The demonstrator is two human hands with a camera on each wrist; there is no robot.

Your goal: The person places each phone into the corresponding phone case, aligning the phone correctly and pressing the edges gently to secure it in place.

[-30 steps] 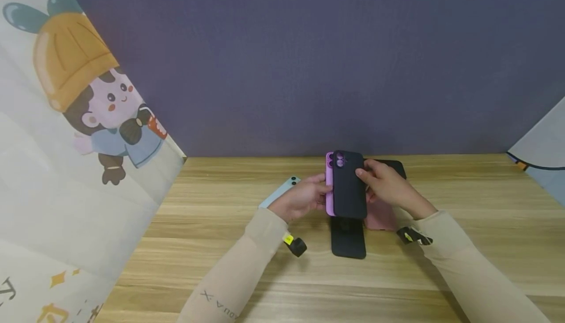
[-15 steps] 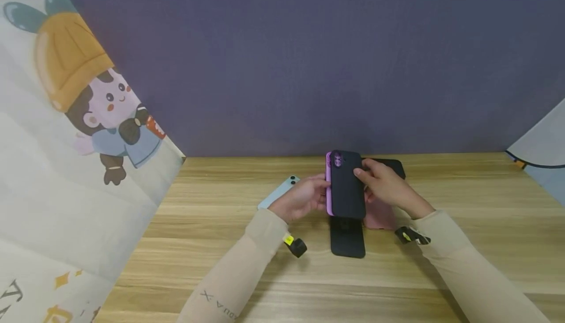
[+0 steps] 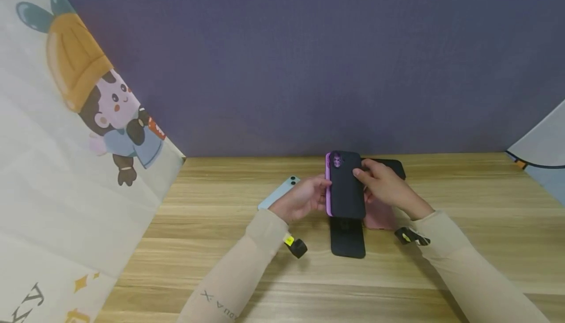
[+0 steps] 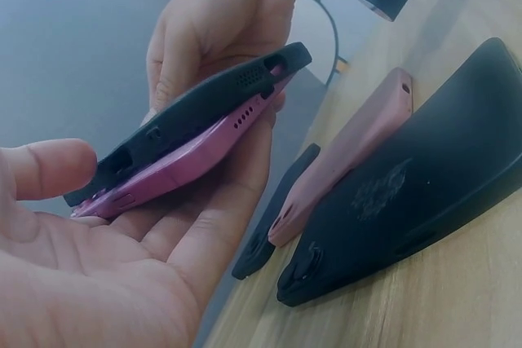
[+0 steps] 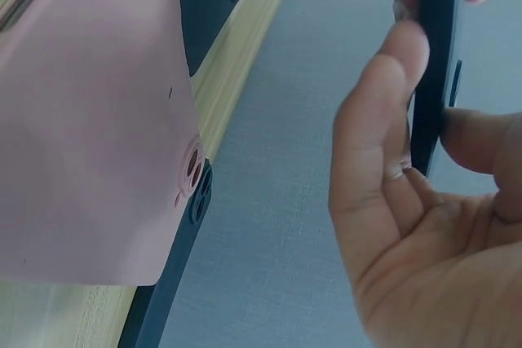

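Two pieces in hand, mating only partway done by the look of it. Left hand [image 3: 302, 198] has the purple phone [image 4: 192, 160] cradled, fingers underneath, thumb at the near edge. Right hand [image 3: 388, 188] grips the black case [image 3: 348, 188] by its far side: thumb on its back, fingers curled behind. Case lies face-on over the phone between both sets of fingers, held up off the table [image 3: 185, 274]. Done: parts stacked, same orientation, purple showing through the camera cutout [image 3: 337, 160]. Left: seating. Purple rim sticks out along the left fingertips, and the left wrist view shows it proud below the case edge, so I'd call it not fully home. Seam under the right fingers is hidden, can't tell. None of the rest is in either hand: black piece [image 3: 347, 242] lies below the fingers, pink piece [image 3: 380, 215] under the right fingers, rear black piece [image 3: 398, 167] just beyond them, light blue phone [image 3: 274, 194] behind the left hand, on its outer side.
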